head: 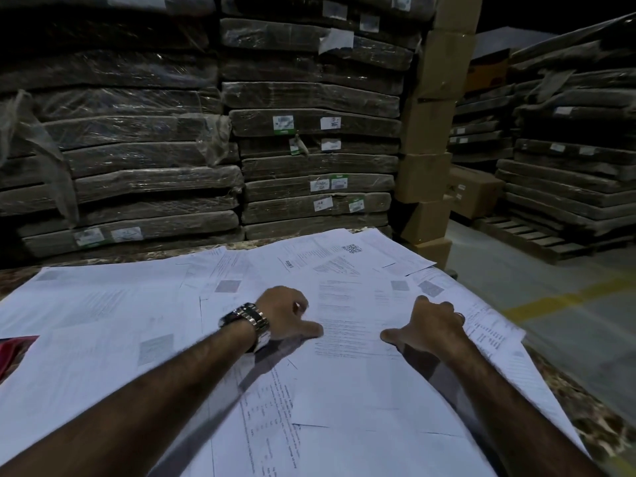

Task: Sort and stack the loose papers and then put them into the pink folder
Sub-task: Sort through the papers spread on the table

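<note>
Surface: mottled brown top [585, 421], which I saw only at its edges, since loose papers [103, 339] overlapped across it.
Pink folder: one corner [13, 349] showed at the left edge among the sheets.
Left hand: wearing a wristwatch [247, 321], it [285, 315] rested on a printed sheet, grip wide, thumb spread.
Right hand: near it on the same sheet [433, 328], grip wide too, fingertips down.
Beyond: wrapped bundles [309, 160] stood stacked high, cardboard boxes [433, 125] beside them.

Wrapped bundles [137, 149] are stacked at twelve o'clock, cardboard boxes [433, 132] are piled at one, and a yellow-lined floor [537, 325] is dimly lit at three.
</note>
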A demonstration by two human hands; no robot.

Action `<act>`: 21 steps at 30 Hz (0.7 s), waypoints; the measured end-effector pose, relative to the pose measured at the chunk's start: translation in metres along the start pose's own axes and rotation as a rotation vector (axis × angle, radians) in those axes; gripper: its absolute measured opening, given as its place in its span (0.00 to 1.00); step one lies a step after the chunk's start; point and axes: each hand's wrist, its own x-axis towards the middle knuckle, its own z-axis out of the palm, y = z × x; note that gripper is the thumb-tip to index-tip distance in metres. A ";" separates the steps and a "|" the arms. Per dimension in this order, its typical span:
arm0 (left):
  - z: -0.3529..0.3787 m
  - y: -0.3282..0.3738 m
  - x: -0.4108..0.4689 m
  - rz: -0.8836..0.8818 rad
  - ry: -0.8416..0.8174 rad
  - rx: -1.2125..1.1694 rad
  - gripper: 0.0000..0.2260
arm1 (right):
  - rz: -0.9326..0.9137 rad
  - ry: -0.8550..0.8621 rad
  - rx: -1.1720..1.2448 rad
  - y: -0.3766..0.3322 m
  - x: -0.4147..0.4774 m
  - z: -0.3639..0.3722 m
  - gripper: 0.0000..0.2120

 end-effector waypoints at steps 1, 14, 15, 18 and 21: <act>0.004 0.004 0.000 0.011 0.002 0.016 0.19 | -0.008 0.005 0.029 0.001 0.001 -0.001 0.38; 0.009 0.018 -0.005 -0.057 0.014 -0.137 0.28 | -0.133 0.154 0.521 0.026 -0.002 -0.009 0.15; 0.010 0.018 -0.004 -0.060 0.014 -0.139 0.28 | -0.148 0.124 0.563 0.027 -0.003 -0.009 0.14; 0.008 0.017 -0.007 -0.061 0.004 -0.169 0.28 | -0.125 -0.063 0.777 0.031 -0.006 -0.013 0.12; 0.004 0.015 -0.008 -0.091 -0.021 -0.273 0.28 | -0.120 -0.130 0.869 0.033 -0.008 -0.019 0.11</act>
